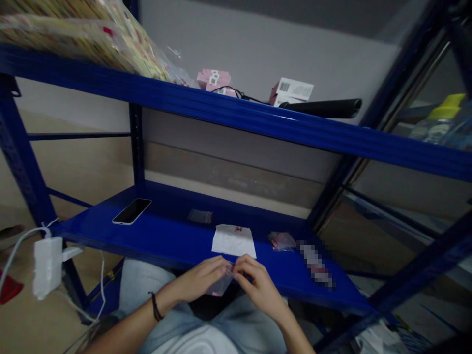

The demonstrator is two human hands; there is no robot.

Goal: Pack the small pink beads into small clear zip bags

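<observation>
Two bare hands nearly meet, fingers bent: the left hand (206, 279) and right hand (259, 285) both pinch a small clear bag (220, 285) between them. It slants near and left from the right fingertips, its long axis unclear. Just beyond, white paper (233, 242) lies on the blue shelf (173, 236); farther, leftward, a clear packet (200, 216).

Dim, greyish light overall. Faint glare along blue metal upper shelf beam (236, 109); blue metal lower shelf (165, 238) sits in its shade. Far right edges sink toward black. Yellow printed packets in clear plastic (92, 42) smeared, out of focus. Small transparent plastic bag (221, 286) soft, fine detail lost. Wide-angle stretch tilts blue metal left upright (20, 162). Coarse pixel blocks (316, 265) mask one patch at right.
</observation>
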